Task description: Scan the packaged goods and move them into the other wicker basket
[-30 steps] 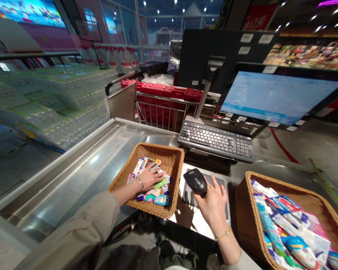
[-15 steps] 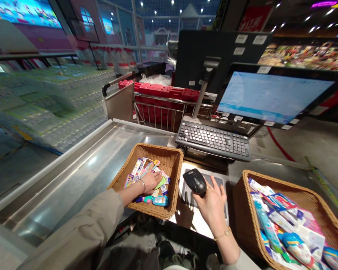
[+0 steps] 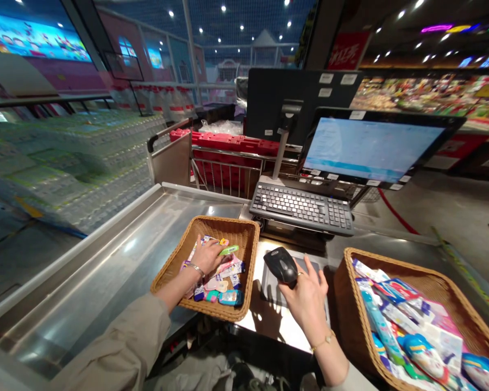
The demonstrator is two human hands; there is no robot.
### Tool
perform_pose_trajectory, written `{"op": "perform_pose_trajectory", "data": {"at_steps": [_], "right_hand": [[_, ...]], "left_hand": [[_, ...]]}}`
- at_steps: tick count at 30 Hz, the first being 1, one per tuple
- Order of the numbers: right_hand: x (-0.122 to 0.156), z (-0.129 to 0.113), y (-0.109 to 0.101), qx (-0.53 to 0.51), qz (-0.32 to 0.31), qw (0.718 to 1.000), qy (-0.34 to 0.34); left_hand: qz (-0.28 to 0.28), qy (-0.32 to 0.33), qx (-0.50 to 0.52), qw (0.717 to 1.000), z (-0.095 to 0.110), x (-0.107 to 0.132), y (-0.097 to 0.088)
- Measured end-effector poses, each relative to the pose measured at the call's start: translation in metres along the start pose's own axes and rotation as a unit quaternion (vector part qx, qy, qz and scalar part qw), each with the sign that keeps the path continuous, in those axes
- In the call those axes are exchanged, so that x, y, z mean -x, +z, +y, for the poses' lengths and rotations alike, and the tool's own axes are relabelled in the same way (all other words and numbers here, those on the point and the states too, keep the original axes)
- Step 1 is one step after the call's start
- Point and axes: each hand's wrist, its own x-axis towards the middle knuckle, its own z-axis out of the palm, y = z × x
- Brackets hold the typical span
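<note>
My right hand (image 3: 307,296) grips a black handheld barcode scanner (image 3: 281,265) over the lit counter plate, two fingers lifted off it. Inside the left wicker basket (image 3: 250,266) my left hand (image 3: 207,257) is closed, and a slim bright-green packaged item (image 3: 229,250) sticks out from its fingertips; its exact kind does not show. Around that hand lie small packs, among them a pale peach-coloured item (image 3: 217,285) and a teal pack (image 3: 230,297). My palm covers part of the pile.
A second wicker basket (image 3: 348,293), full of toothpaste boxes and colourful packs, stands at the right. Behind are a keyboard (image 3: 301,206), a lit monitor (image 3: 369,146) and a shopping cart (image 3: 224,168). Metal counter (image 3: 118,255) extends left; stacked bottled water (image 3: 65,157) stands beyond it.
My left hand has moved left within the basket, and the green item now shows at its fingertips, shifted upward. The right hand keeps the scanner in nearly the same place. The view has tilted slightly.
</note>
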Motion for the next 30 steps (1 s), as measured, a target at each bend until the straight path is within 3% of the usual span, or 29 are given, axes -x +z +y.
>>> {"op": "perform_pose_trajectory", "data": {"at_steps": [9, 14, 22, 30], "right_hand": [[0.001, -0.006, -0.011, 0.014, 0.027, 0.999, -0.026], [0.002, -0.009, -0.017, 0.015, 0.039, 0.998, -0.036], [0.004, -0.013, -0.025, 0.025, 0.045, 0.998, -0.044], [0.005, -0.018, -0.032, 0.017, 0.047, 0.998, -0.045]], "left_hand": [[0.182, 0.013, -0.032, 0.983, 0.038, -0.001, -0.041], [0.215, 0.023, -0.061, 0.974, 0.057, -0.004, -0.054], [0.264, 0.043, -0.072, 0.961, 0.076, -0.011, -0.058], [0.277, 0.053, -0.070, 0.957, 0.089, -0.017, -0.062]]}}
